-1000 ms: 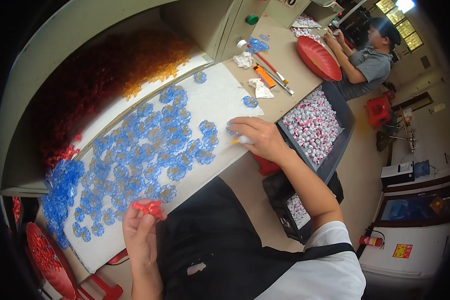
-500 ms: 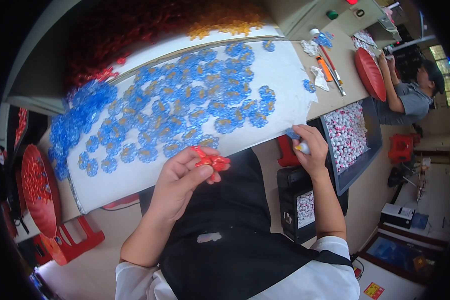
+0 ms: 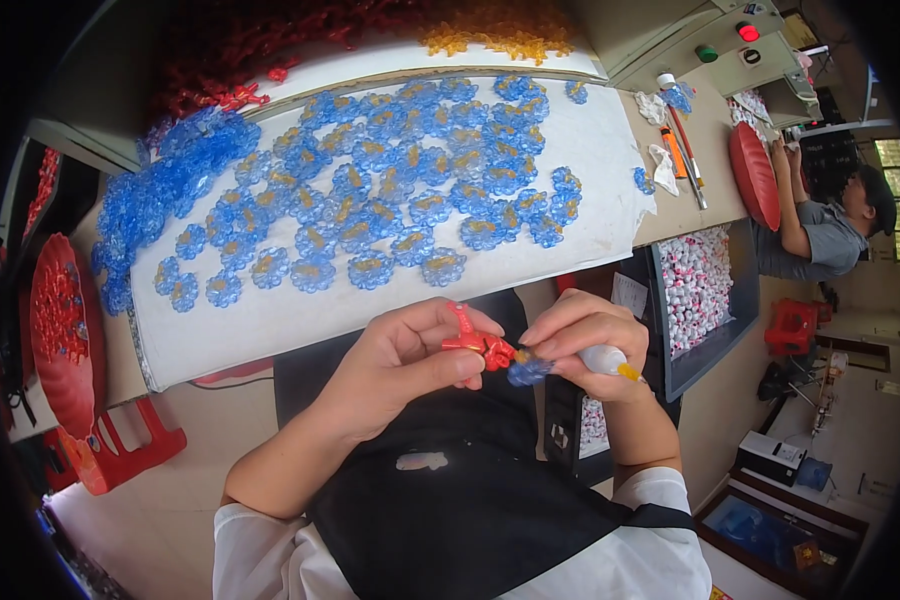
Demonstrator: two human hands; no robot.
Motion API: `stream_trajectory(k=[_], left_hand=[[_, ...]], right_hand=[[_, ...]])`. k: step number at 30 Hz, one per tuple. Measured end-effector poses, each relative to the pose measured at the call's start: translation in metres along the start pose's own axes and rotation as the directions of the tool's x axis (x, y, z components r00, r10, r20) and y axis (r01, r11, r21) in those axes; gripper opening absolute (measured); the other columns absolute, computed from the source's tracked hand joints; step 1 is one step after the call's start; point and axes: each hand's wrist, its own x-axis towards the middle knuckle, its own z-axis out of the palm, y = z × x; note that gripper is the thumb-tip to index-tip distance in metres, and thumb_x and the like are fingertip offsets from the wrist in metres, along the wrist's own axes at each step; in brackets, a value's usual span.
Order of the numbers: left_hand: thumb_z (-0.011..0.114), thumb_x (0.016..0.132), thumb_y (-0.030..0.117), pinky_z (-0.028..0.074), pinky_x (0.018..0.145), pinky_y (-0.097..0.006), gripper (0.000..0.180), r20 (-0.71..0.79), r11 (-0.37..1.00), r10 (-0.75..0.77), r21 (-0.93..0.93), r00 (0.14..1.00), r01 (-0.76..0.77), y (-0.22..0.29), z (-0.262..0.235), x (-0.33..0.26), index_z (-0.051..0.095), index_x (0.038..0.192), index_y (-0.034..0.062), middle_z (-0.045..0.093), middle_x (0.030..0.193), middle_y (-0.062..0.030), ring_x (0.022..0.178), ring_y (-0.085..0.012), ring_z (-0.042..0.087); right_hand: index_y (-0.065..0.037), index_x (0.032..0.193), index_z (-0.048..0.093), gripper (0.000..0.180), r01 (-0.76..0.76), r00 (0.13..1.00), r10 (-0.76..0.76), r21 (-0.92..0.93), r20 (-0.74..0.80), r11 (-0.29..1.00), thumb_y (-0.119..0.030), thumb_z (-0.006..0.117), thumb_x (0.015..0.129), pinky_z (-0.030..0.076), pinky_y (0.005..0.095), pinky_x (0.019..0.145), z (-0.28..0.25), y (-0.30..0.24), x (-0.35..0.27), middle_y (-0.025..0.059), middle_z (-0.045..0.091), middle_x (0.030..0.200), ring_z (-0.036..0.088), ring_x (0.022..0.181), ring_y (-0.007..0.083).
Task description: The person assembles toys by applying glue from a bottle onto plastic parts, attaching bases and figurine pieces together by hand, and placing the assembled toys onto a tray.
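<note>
Between the thumb and fingers of my left hand (image 3: 400, 365) is a small red plastic figure (image 3: 485, 349). My right hand (image 3: 600, 340) pinches a blue translucent flower-shaped piece (image 3: 529, 371) against the figure's right end. Tucked in the same hand is a small white bottle with a yellow tip (image 3: 610, 362). Whether the red and blue parts are joined I cannot tell. Beyond my hands, many blue flower-shaped pieces with amber centres (image 3: 370, 268) lie spread on white paper (image 3: 270, 345).
Blue pieces are heaped (image 3: 200, 150) at the paper's left. Red parts (image 3: 290, 35) and amber parts (image 3: 490, 35) lie behind. A red basin (image 3: 65, 370) stands left; a dark crate of small white-and-pink pieces (image 3: 695, 290) sits right. A co-worker (image 3: 820, 230) works at far right.
My right hand has come in from the right, bringing the blue piece to the red figure. My left hand has shifted slightly right, and the view has moved a little.
</note>
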Motion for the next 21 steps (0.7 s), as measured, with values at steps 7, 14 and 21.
stream_trajectory(k=[7,14,21], left_hand=[[0.057,0.080,0.008,0.045,0.067,-0.021,0.024,0.002,1.000,-0.003,-0.002,1.000,0.003,-0.001,0.000,-0.001,0.053,0.103,0.0007,0.058,0.085,-0.0040,0.071,-0.0082,0.053],[0.057,0.080,0.008,0.045,0.067,-0.021,0.024,0.029,1.000,-0.010,-0.018,1.000,0.010,-0.003,0.001,0.000,0.053,0.103,0.0004,0.058,0.086,-0.0047,0.071,-0.0085,0.053],[0.057,0.080,0.008,0.045,0.067,-0.021,0.024,0.040,1.000,-0.007,-0.013,0.999,0.007,-0.004,0.001,0.000,0.053,0.103,-0.0003,0.058,0.087,-0.0054,0.072,-0.0089,0.054]], right_hand=[[-0.001,0.079,0.061,0.017,0.037,0.999,-0.037,0.069,0.005,0.997,0.004,0.067,0.064,0.043,0.0251,0.057,-0.001,0.003,-0.001,0.0152,0.062,0.084,0.059,0.070,0.0194],[-0.001,0.078,0.060,0.017,0.067,0.998,-0.065,0.177,-0.018,0.982,0.003,0.067,0.063,0.040,0.0246,0.055,0.002,0.008,0.000,0.0158,0.063,0.082,0.059,0.070,0.0196],[0.000,0.078,0.059,0.018,-0.023,0.999,0.029,0.229,-0.023,0.973,0.007,0.066,0.063,0.044,0.0272,0.061,0.003,0.009,-0.004,0.0167,0.062,0.083,0.060,0.073,0.0209]])
